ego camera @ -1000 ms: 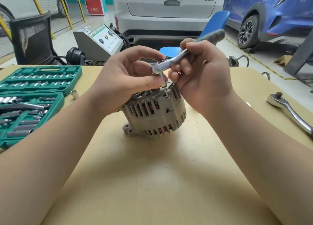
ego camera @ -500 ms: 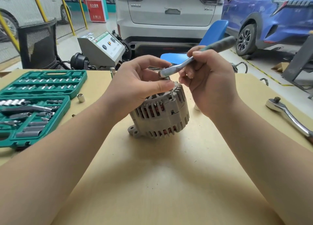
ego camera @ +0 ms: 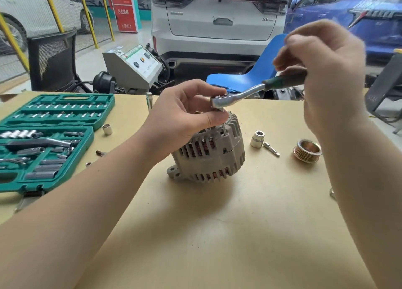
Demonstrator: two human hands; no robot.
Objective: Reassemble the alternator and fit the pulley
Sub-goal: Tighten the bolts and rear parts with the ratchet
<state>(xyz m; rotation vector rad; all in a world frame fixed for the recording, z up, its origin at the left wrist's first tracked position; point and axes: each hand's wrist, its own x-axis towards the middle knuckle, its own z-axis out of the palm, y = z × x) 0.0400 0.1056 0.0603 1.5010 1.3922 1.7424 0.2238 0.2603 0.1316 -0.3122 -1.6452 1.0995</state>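
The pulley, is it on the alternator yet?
No, the pulley sits on the table, apart from the alternator.

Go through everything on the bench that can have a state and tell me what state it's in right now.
Alternator: upright on the table, housing halves together, pulley not fitted.
Ratchet: head over a housing bolt at the alternator's top edge.
Left hand: pinches the ratchet's head.
Right hand: grips the ratchet's handle.
Pulley: loose on the table.
Socket set case: open.
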